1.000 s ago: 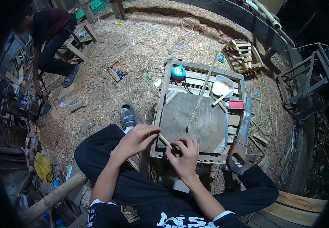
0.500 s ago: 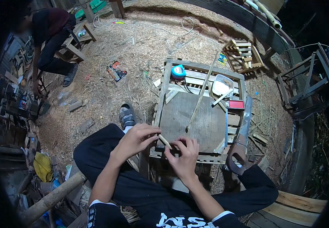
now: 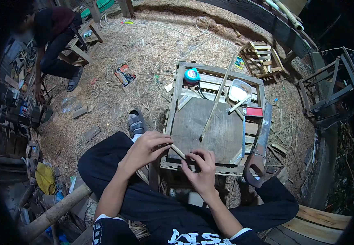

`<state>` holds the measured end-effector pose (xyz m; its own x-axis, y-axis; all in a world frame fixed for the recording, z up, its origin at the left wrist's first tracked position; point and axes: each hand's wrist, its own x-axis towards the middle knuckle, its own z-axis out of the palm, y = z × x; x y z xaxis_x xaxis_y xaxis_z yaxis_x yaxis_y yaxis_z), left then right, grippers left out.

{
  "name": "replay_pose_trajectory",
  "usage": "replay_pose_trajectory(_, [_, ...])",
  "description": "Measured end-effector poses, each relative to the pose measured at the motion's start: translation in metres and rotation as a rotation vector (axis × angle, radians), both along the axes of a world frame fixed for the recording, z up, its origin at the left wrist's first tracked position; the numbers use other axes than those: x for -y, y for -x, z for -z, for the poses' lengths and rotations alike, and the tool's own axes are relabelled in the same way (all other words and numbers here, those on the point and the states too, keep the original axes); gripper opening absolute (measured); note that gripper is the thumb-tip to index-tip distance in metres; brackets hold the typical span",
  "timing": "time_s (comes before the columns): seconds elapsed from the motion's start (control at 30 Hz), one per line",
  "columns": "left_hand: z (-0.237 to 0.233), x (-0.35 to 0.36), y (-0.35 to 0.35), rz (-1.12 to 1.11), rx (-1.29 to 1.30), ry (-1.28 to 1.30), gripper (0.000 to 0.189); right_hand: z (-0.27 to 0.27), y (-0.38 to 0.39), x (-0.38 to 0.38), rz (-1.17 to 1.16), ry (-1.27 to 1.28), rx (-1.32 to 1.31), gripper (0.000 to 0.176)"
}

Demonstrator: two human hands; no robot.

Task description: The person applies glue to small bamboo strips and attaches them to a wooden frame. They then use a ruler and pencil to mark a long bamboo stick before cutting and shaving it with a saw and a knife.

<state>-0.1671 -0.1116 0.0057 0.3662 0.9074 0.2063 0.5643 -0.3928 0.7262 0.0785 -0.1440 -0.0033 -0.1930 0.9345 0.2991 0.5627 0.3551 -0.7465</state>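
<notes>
A short, pale wooden stick [image 3: 178, 151] slants between my two hands, above the near edge of the low slatted table. My left hand [image 3: 147, 149] pinches its upper left end between thumb and fingers. At the lower right end, the thumb and curled forefinger of my right hand [image 3: 201, 169] close around the tip. Beyond my hands lies a dark flat board [image 3: 185, 118] on the table. A long thin strip [image 3: 215, 104] rests across the board, its near end close to my right hand. A handsaw [image 3: 260, 151] lies along the table's right side.
On the table [image 3: 177, 81] are a teal tape measure [image 3: 192, 76], a clear plastic tub [image 3: 239, 90] and a red-topped box [image 3: 253, 112]. A slatted wooden crate [image 3: 262, 61] sits behind. At left, another person [image 3: 56, 36] bends over. A round pole [image 3: 56, 212] crosses the lower left.
My right hand has shifted slightly right and down along the stick, its thumb and forefinger now nearer the tip, showing more of the stick. My left hand stays nearly still.
</notes>
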Motion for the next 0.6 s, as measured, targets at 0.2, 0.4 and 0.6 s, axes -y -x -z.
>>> replay_pose_trajectory(0.2, [-0.0015, 0.0008, -0.0036, -0.042, 0.055, 0.025, 0.029, 0.0034, 0.0009, 0.0003, 0.016, -0.013, -0.016, 0.028])
replay_pose_trajectory(0.4, [0.0019, 0.0002, -0.0018, -0.032, 0.020, 0.009, 0.027, 0.0056, 0.0011, 0.0007, 0.012, 0.001, -0.024, 0.025])
replay_pose_trajectory(0.6, [0.0005, 0.0004, -0.0025, -0.035, 0.020, 0.017, 0.027, 0.0070, 0.0010, 0.0008, 0.013, -0.017, -0.028, 0.025])
